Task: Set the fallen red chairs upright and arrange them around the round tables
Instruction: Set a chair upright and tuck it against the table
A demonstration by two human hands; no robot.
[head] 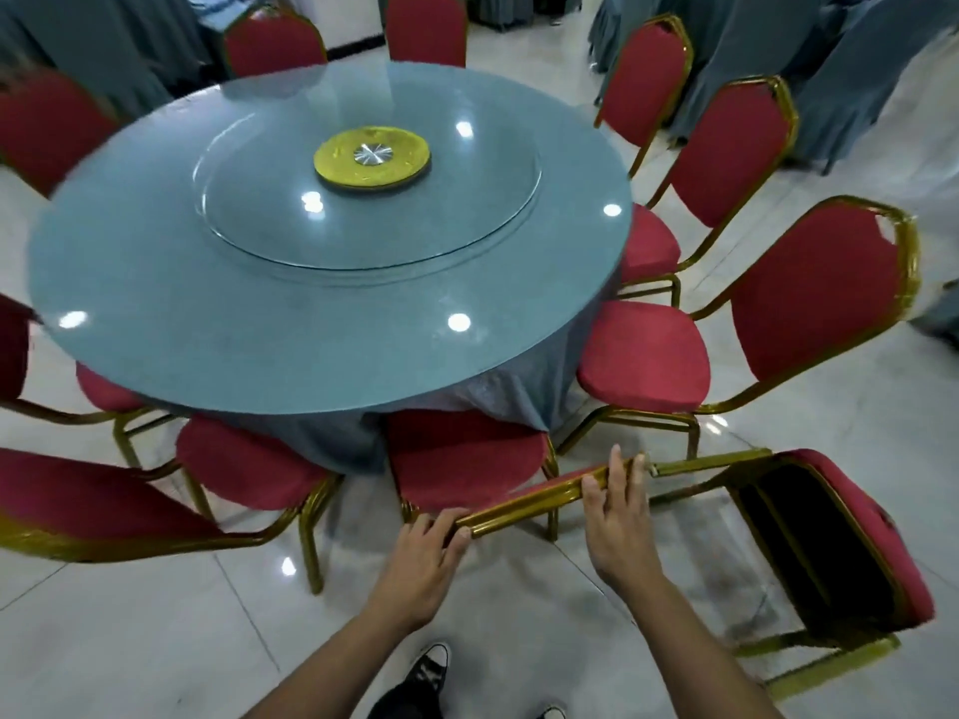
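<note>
A red chair (851,542) with a gold frame lies tipped on its side at the lower right, the black underside of its seat facing me. Its backrest rail (534,503) runs left towards me. My left hand (423,568) grips the near end of that rail, fingers curled under it. Further along, my right hand (617,516) lies across the rail with its fingers fairly straight. The round table (155,324) has a blue cloth and a glass top. Several upright red chairs ring it, including one (654,355) at the right and one seat (456,459) just beyond my hands.
A glass turntable (249,210) with a gold hub (337,160) sits on the table. Another red chair (88,505) stands at the lower left. Grey-blue draped tables (856,70) fill the far right. The floor (155,640) is glossy pale tile; my shoe (428,672) shows below.
</note>
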